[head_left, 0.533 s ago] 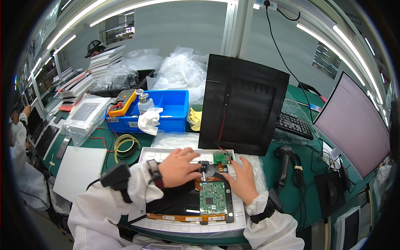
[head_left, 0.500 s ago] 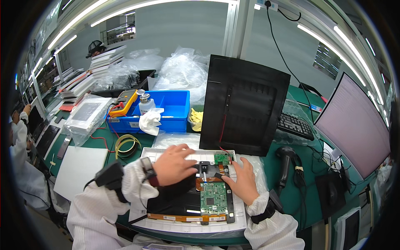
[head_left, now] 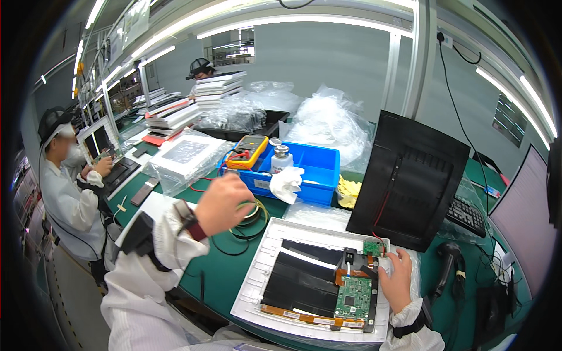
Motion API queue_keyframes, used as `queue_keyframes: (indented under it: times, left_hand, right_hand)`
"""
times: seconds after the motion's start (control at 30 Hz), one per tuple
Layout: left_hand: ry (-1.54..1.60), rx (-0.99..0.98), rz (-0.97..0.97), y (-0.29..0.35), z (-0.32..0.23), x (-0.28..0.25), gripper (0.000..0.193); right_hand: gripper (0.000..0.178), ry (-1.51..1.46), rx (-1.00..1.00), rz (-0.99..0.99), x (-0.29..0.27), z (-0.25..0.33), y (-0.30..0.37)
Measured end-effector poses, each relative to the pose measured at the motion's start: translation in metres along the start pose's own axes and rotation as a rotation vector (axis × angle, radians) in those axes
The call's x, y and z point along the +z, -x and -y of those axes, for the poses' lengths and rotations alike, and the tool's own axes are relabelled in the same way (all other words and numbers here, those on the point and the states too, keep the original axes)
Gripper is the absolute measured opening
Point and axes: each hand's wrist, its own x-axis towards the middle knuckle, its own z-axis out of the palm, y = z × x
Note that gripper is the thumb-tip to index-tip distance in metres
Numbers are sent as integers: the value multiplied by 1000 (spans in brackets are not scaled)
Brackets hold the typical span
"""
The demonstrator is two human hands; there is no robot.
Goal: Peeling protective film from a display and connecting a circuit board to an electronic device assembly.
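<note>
Two bare hands are in my view, well apart. The left hand point(head_left: 223, 205) hangs over the counter point(head_left: 222, 284) with its fingers loosely bent, nearest a roll of tape point(head_left: 257, 214); from where I sit I cannot tell whether they close on anything. The right hand point(head_left: 398, 284) lies at the right edge of a white frame point(head_left: 253, 286), thumb and fingers apart. To that hand's left, inside the frame, I see a black screen point(head_left: 298, 286) with a green circuit board point(head_left: 354, 292). Below and left of the right hand, an orange strip point(head_left: 274, 310) carries white labels point(head_left: 291, 315), their print too small for me to read. Beyond the left hand, a blue box point(head_left: 316, 196) has a white tag point(head_left: 261, 184) on its front, also unreadable to me, and a bottle point(head_left: 281, 162) stands in it.
</note>
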Motion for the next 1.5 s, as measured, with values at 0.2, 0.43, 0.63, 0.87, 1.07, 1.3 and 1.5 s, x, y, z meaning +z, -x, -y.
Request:
queue_keyframes:
  times: [0.2, 0.43, 0.63, 0.87, 1.07, 1.3, 1.5]
  left_hand:
    - [-142, -169, 31, 24, 31, 79, 16]
    - [-382, -243, 33, 18, 63, 110, 8]
    - [-244, -162, -256, 5, 56, 64, 6]
    - [-16, 4, -538, -14, -31, -10, 10]
    - [137, 272, -486, -1, -91, -22, 17]
    - [206, 455, -182, 34, -119, 16, 16]
    - [291, 417, -75, 38, -120, 36, 25]
  right_hand:
    - [33, -21, 16, -10, 1, -1, -1]
    - [32, -57, 20, 3, 0, 1, -2]
    - [31, -96, -5, -25, 0, 0, -4]
    - [28, -298, 33, -32, -19, 35, -13]
    - [25, -568, -52, 59, -36, 73, -6]
    - [24, -1124, 295, 829, -44, 106, 13]
    - [16, -901, 606, 873, -45, 110, 14]
